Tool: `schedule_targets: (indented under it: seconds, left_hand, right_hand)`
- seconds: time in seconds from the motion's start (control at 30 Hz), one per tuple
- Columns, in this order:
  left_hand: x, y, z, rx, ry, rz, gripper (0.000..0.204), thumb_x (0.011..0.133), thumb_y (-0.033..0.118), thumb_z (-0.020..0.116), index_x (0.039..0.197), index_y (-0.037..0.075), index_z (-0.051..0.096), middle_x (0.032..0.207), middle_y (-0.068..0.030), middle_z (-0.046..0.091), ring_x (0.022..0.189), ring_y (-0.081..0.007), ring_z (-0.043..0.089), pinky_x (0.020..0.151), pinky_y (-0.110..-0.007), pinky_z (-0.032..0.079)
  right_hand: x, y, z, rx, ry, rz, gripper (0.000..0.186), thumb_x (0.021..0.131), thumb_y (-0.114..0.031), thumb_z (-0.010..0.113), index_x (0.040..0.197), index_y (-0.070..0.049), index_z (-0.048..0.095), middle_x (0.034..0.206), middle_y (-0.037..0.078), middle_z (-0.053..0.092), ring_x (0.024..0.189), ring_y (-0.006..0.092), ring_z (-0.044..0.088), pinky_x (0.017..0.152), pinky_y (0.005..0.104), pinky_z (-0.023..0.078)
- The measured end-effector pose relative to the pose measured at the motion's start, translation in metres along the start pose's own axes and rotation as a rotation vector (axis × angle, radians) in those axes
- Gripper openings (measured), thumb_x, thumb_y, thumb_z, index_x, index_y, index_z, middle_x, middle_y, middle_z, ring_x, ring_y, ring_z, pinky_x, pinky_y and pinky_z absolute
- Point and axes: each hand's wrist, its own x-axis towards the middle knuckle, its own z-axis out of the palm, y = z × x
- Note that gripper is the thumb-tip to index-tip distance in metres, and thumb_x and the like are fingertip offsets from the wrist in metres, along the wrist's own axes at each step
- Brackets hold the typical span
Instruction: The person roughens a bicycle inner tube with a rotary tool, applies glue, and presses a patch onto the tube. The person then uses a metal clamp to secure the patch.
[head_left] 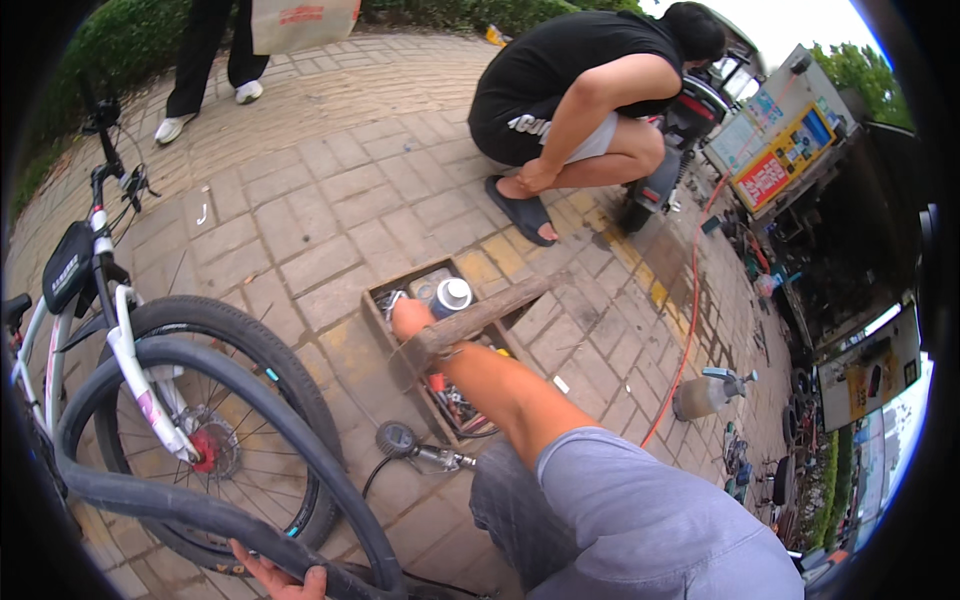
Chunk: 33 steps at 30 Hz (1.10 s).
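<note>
My left hand (285, 575) grips a dark inflated inner tube (200, 515) at the lower left. The tube loops up over the front wheel of a white bicycle (127, 325). My right hand (410, 318) reaches into a wooden toolbox (373, 325) under its plank handle (510, 298); my fingers are hidden there. Beside that hand are a white-capped can (454, 293) and small metal items. More assorted tools (465, 400) lie in the box below my forearm. A tire inflator with a round gauge (397, 439) rests on the pavers beside the box.
A person in black (570, 90) squats by a scooter (655, 190). Another person's legs (190, 70) stand at top left. A red hose (694, 290) crosses the pavers (300, 200) past a pump sprayer (705, 398). Signboards (775, 155) and scattered equipment line the right side.
</note>
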Motion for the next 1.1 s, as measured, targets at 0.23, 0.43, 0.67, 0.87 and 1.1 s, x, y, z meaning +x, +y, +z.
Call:
schedule_targets:
  seconds: [0.23,0.43,0.67,0.87,1.1]
  left_hand:
    - [0.011,0.002,0.006,0.069,-0.076,0.08,0.109,0.073,0.007,0.078,0.156,0.009,0.008,0.142,-0.0213,0.045,0.124,-0.0336,0.051,0.105,-0.046,0.043]
    - [0.018,-0.007,0.01,0.079,-0.092,0.06,0.107,0.071,0.002,0.075,0.156,0.008,0.011,0.149,-0.0225,0.04,0.129,-0.035,0.047,0.11,-0.046,0.039]
    - [0.014,-0.005,-0.005,0.124,-0.082,0.029,0.11,0.072,0.004,0.077,0.157,0.007,0.007,0.148,-0.022,0.039,0.13,-0.0339,0.046,0.11,-0.046,0.038]
    - [0.014,-0.008,-0.009,0.031,-0.077,0.045,0.114,0.073,0.007,0.08,0.157,0.007,0.003,0.148,-0.0221,0.039,0.13,-0.0338,0.046,0.111,-0.046,0.038]
    - [0.009,-0.011,-0.015,0.085,-0.06,0.124,0.115,0.072,0.008,0.081,0.157,0.006,0.003,0.147,-0.0203,0.04,0.128,-0.0325,0.048,0.109,-0.045,0.039]
  right_hand:
    - [-0.019,-0.002,0.001,0.313,0.049,0.187,0.025,0.084,-0.013,0.062,0.103,0.0,0.069,0.105,0.026,0.068,0.103,0.0396,0.066,0.087,0.0488,0.053]
    - [-0.011,0.016,0.009,0.228,0.036,0.087,0.023,0.086,-0.009,0.058,0.105,0.003,0.066,0.109,0.027,0.066,0.103,0.0421,0.065,0.086,0.0497,0.053]
    - [-0.012,0.007,0.004,-0.038,0.066,0.055,0.026,0.086,-0.012,0.057,0.106,0.0,0.067,0.118,0.025,0.061,0.099,0.0396,0.067,0.082,0.0491,0.056]
    - [-0.008,-0.008,0.007,-0.127,0.101,-0.045,0.021,0.087,-0.013,0.057,0.096,-0.002,0.072,0.116,0.025,0.061,0.094,0.0378,0.069,0.08,0.0477,0.057]
    - [-0.006,-0.011,0.012,0.018,0.145,0.062,0.021,0.085,-0.012,0.059,0.1,-0.002,0.07,0.12,0.024,0.058,0.096,0.0395,0.068,0.081,0.0482,0.056]
